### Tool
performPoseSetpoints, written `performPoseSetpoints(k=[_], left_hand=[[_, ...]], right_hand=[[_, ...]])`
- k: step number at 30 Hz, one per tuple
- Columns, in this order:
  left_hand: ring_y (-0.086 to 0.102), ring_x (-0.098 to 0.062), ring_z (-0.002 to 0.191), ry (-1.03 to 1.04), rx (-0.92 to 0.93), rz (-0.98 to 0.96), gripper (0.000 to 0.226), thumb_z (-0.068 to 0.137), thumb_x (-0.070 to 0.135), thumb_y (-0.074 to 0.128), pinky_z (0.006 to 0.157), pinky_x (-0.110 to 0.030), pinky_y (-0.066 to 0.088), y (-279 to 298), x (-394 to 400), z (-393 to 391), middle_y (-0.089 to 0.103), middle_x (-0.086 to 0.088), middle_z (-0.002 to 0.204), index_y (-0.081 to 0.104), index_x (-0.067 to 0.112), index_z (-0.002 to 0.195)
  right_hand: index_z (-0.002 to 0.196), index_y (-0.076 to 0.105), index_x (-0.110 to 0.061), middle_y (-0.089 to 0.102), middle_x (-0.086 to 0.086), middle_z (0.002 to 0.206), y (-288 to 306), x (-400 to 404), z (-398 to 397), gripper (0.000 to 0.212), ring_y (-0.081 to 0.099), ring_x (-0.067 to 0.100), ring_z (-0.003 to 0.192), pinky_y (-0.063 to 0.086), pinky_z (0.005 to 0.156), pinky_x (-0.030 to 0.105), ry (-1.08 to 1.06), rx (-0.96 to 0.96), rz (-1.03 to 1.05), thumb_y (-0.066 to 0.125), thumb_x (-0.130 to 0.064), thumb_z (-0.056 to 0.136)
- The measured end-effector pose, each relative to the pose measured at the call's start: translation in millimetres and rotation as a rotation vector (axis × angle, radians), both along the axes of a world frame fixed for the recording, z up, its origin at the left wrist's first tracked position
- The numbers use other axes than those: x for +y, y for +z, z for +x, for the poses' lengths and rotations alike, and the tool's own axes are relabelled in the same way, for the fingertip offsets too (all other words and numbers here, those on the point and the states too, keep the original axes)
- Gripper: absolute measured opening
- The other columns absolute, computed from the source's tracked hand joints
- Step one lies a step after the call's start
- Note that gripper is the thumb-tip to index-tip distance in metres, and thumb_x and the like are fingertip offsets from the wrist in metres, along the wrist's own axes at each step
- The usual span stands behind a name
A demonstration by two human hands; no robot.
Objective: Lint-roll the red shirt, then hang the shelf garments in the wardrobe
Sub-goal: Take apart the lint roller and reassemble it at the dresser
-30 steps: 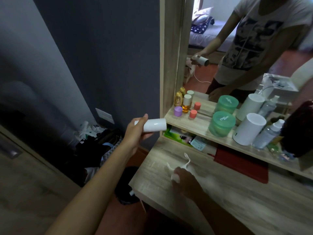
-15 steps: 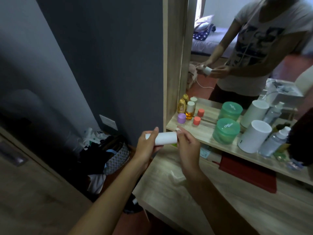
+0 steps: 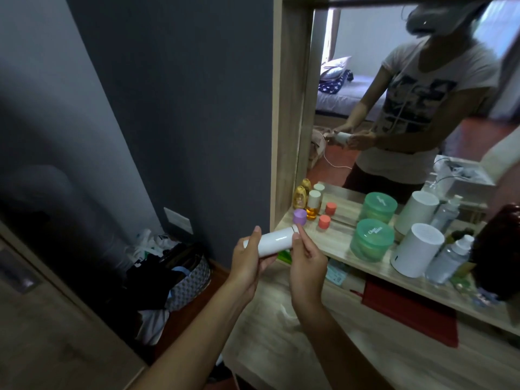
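Left hand [image 3: 247,266] covers white roller's [image 3: 277,243] near end; small print on it unreadable, too blurry.

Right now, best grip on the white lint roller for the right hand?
Take the white lint roller at its free right end, coming from the right. It lies roughly level, the left hand already wraps its left half, and the right hand has fingers at that end cap.

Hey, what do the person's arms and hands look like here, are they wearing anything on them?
Both forearms are bare, with no sleeves in the head view. The left hand and right hand show no gloves, rings, watch or bracelets. The mirror reflection shows short sleeves on a light printed T-shirt.
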State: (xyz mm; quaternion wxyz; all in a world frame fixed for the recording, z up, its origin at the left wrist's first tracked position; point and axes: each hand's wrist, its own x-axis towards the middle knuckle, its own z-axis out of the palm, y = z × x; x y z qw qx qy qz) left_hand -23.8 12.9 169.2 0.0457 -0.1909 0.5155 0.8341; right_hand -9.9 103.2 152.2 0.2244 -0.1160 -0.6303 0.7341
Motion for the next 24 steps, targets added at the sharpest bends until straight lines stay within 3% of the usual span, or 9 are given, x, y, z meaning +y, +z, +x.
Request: performPoseSetpoints(k=[3,8,10,12,13,16,19,21,24], left_hand=[[0.064,-0.035,0.105,0.004,0.01,0.022,0.031,0.092,0.031,0.059,0.092,-0.05,0.053,0,1,0,0.058,-0.026,0.117,0.052,0.006,0.108],[0.064,-0.034,0.103,0.025,-0.044,0.109,0.039,0.097,0.038,0.046,0.094,-0.049,0.051,-2,-3,1,0.062,-0.025,0.109,0.054,0.002,0.107],[0.064,-0.025,0.085,0.031,-0.06,0.024,0.031,0.098,0.034,0.042,0.073,-0.035,0.056,-2,-3,1,0.063,-0.017,0.096,0.057,0.007,0.096],[0.058,-0.017,0.067,0.028,-0.071,-0.063,0.028,0.098,0.031,0.043,0.045,-0.02,0.047,0,-4,2,0.06,-0.013,0.087,0.058,0.007,0.097],[0.055,-0.016,0.065,0.016,-0.068,-0.101,0.028,0.097,0.03,0.044,0.039,-0.017,0.043,1,-5,2,0.058,-0.014,0.089,0.057,0.005,0.101],[0.056,-0.017,0.077,-0.104,0.108,-0.437,0.019,0.097,0.026,0.043,0.051,-0.018,0.048,2,-9,4,0.057,-0.011,0.098,0.052,0.01,0.105],[0.06,-0.015,0.087,-0.167,0.368,-0.788,0.008,0.096,0.028,0.047,0.069,-0.032,0.05,-2,-10,10,0.062,-0.001,0.1,0.053,0.024,0.1],[0.064,-0.019,0.087,-0.158,0.413,-0.729,0.015,0.096,0.032,0.044,0.064,-0.038,0.054,4,-5,15,0.061,0.001,0.105,0.052,0.031,0.108],[0.065,-0.027,0.069,-0.239,0.343,-0.454,0.036,0.091,0.036,0.047,0.051,-0.033,0.049,16,-2,13,0.058,0.0,0.117,0.047,0.041,0.126]], right_hand=[[0.101,0.066,-0.052,0.061,-0.005,0.131,2,0,1,0.033,0.055,0.011,0.123,0.048,0.103,0.044,0.041,-0.008,-0.032,0.057,-0.021,0.095],[0.127,0.061,-0.02,0.063,-0.006,0.12,5,12,0,0.033,0.062,0.008,0.107,0.058,0.085,0.027,0.16,-0.034,-0.032,0.058,-0.014,0.094],[0.123,0.063,-0.018,0.063,-0.008,0.11,7,18,-3,0.031,0.063,0.003,0.097,0.058,0.077,0.02,0.187,-0.057,-0.027,0.059,-0.011,0.093],[0.116,0.065,-0.019,0.064,-0.003,0.108,9,23,-6,0.026,0.063,0.003,0.094,0.057,0.07,0.018,0.212,-0.078,-0.003,0.06,-0.009,0.093],[0.113,0.065,-0.02,0.064,-0.001,0.108,10,25,-7,0.024,0.063,0.005,0.094,0.057,0.068,0.017,0.22,-0.082,0.014,0.06,-0.009,0.092],[0.117,0.065,-0.015,0.064,0.003,0.114,10,28,-12,0.025,0.063,0.013,0.103,0.056,0.066,0.017,0.223,-0.104,0.051,0.057,-0.01,0.094],[0.112,0.066,-0.021,0.066,0.003,0.114,17,28,-16,0.022,0.063,0.012,0.1,0.055,0.074,0.024,0.231,-0.121,0.079,0.052,-0.013,0.097],[0.104,0.063,-0.025,0.066,-0.004,0.103,24,27,-17,0.019,0.062,0.006,0.091,0.055,0.075,0.027,0.26,-0.11,0.076,0.051,-0.012,0.097],[0.109,0.059,-0.014,0.064,-0.007,0.097,26,26,-17,0.014,0.063,0.007,0.09,0.056,0.068,0.019,0.283,-0.128,0.028,0.053,-0.017,0.097]])
